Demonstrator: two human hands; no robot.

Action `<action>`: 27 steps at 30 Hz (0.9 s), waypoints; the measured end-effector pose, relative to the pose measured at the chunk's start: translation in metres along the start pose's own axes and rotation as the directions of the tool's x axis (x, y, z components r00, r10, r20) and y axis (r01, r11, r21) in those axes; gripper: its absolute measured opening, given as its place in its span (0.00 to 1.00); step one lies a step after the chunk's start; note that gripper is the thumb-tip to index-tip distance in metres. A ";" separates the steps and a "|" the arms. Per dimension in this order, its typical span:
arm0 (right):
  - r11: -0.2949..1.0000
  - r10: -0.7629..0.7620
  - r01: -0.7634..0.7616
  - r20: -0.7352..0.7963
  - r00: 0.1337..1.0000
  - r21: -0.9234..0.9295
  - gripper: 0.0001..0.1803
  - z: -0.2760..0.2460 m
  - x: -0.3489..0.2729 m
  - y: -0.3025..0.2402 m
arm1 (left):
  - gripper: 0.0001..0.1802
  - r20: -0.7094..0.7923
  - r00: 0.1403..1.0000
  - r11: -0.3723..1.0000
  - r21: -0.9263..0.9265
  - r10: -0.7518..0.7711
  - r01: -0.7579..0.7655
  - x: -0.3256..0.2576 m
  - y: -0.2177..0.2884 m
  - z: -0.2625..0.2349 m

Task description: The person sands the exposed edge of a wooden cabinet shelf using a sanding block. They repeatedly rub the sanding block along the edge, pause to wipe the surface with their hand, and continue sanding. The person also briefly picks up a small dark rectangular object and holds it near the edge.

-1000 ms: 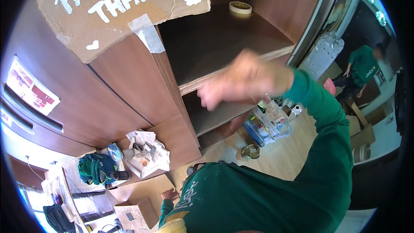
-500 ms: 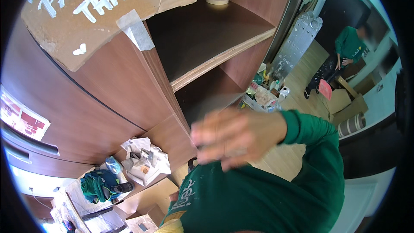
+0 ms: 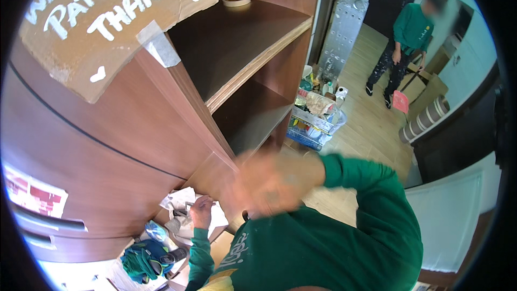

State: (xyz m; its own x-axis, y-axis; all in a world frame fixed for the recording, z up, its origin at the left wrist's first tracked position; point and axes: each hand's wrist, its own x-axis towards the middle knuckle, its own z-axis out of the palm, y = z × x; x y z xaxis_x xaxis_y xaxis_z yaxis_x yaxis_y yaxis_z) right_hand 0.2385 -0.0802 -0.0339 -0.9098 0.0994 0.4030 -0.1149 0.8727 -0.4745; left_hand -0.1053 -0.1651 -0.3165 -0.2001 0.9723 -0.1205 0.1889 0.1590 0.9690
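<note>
Our left hand (image 3: 201, 213) at paper (image 3: 218, 217), likely reaching step; next calls for careful grip. Right hand (image 3: 274, 183) blurred; can't tell either's fingers.

Left hand (image 3: 201, 212) now at paper (image 3: 218, 216)

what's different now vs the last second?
Left hand reached out from beside the green sweatshirt to the white paper; whether it grips anything is unclear. Right hand, blurred, dropped from the front edge of the upper shelf to in front of the chest; no visible pick-up or release. View shifted too. Unchanged: tape roll on that shelf, cardboard sign taped up.
</note>
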 end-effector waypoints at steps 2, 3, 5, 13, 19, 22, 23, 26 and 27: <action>0.884 0.169 -0.145 -0.016 0.985 0.445 0.24 0.058 -0.021 -0.031 | 0.13 0.077 0.993 0.995 -0.041 0.092 -0.089 -0.005 0.037 0.017; 0.763 0.408 -0.314 -0.046 0.912 0.566 0.26 0.081 -0.030 -0.032 | 0.14 0.087 0.995 0.998 -0.040 0.052 -0.048 -0.007 0.054 0.027; 0.446 0.761 -0.570 0.044 0.648 0.690 0.30 0.120 -0.055 -0.028 | 0.14 0.126 0.964 0.968 0.068 0.233 -0.243 -0.014 0.093 0.046; 0.079 0.888 -0.819 0.333 0.316 0.569 0.29 0.173 -0.183 -0.054 | 0.20 0.296 0.396 0.335 0.238 0.869 -0.912 -0.001 0.286 0.088; 0.206 0.977 -0.594 -0.135 0.162 0.778 0.24 0.148 -0.250 -0.022 | 0.24 0.266 0.192 0.071 0.405 0.945 -0.911 0.031 0.403 0.161; 0.253 0.967 -0.495 -0.228 0.110 0.831 0.24 0.154 -0.276 -0.016 | 0.28 0.310 0.397 0.323 0.262 0.864 -0.909 0.061 0.444 0.202; 0.230 0.973 -0.493 -0.213 0.092 0.839 0.23 0.157 -0.286 -0.016 | 0.30 0.345 0.543 0.503 0.204 0.766 -0.840 0.076 0.457 0.216; 0.142 0.989 -0.536 -0.136 0.052 0.832 0.23 0.168 -0.316 -0.019 | 0.42 0.438 0.646 0.535 0.362 0.625 -0.763 0.127 0.492 0.254; 0.104 0.994 -0.550 -0.098 0.040 0.829 0.23 0.171 -0.327 -0.021 | 0.48 0.481 0.683 0.503 0.461 0.551 -0.731 0.144 0.499 0.266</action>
State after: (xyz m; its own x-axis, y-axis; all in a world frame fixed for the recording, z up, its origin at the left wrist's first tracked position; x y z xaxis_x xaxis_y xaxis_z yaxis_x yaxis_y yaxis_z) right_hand 0.4707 -0.2131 -0.2894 -0.1117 0.9186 -0.3791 0.1576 -0.3602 -0.9195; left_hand 0.2153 0.0999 0.0922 0.4295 0.8335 0.3477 0.6849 -0.5516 0.4761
